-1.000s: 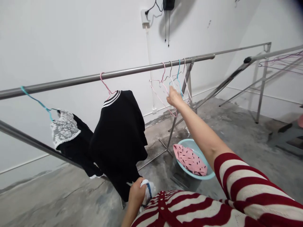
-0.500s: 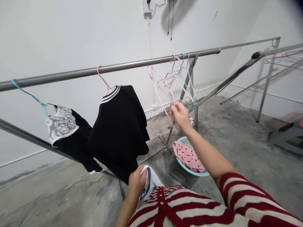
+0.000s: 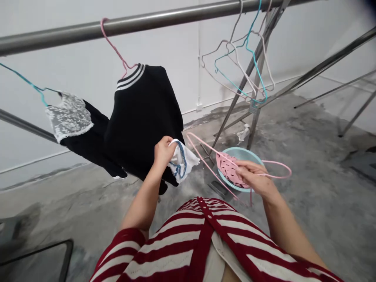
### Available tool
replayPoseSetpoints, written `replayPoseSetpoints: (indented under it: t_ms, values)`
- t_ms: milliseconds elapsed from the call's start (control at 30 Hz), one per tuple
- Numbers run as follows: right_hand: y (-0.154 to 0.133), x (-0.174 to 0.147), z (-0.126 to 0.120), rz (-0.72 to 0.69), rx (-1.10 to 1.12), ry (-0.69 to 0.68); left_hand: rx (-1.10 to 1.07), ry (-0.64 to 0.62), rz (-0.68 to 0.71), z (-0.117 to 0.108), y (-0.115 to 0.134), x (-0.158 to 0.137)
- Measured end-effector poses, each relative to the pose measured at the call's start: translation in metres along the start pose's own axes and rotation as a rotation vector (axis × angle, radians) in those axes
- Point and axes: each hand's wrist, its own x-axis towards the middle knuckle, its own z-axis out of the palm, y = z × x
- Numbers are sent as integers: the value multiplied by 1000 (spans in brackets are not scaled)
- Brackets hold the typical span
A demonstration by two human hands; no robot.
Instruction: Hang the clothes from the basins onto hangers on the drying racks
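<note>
My left hand (image 3: 163, 153) is closed on the edge of a white garment (image 3: 190, 159) with blue trim, which hangs bunched in front of the black shirt. In my right hand (image 3: 255, 177) is a pink clothes hanger (image 3: 202, 163), gripped near its neck, with its hook end toward the right. Behind the left hand a black shirt (image 3: 143, 113) with a striped collar hangs from the rail on another pink hanger (image 3: 113, 46). Below and behind the right hand sits a light blue basin (image 3: 245, 152) holding a pink cloth with dark flecks (image 3: 227, 166).
A metal rail (image 3: 164, 20) crosses the top. Several spare hangers (image 3: 249, 51) hang at its right, by slanted rack legs (image 3: 235, 105). At left hangs a black garment with white lace (image 3: 72, 115). A dark frame (image 3: 66, 254) is on the floor at lower left.
My right hand has taken the pink hanger off the rail and brought it down, turned sideways, over the basin. The left hand has raised the white garment. The view has tilted down.
</note>
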Motion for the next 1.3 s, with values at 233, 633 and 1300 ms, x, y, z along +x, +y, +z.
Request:
replayPoseSetpoints:
  t_ms: [233,633,1300]
  values:
    - [7,6,42,65,-106,-184,177,-50,147,22,30,-7]
    - [30,33,45,-67,193,-34,-163,211,11,10,-18,-52]
    - [72,24,47,-11,621,-49,-324,329,551,-47,90,-1]
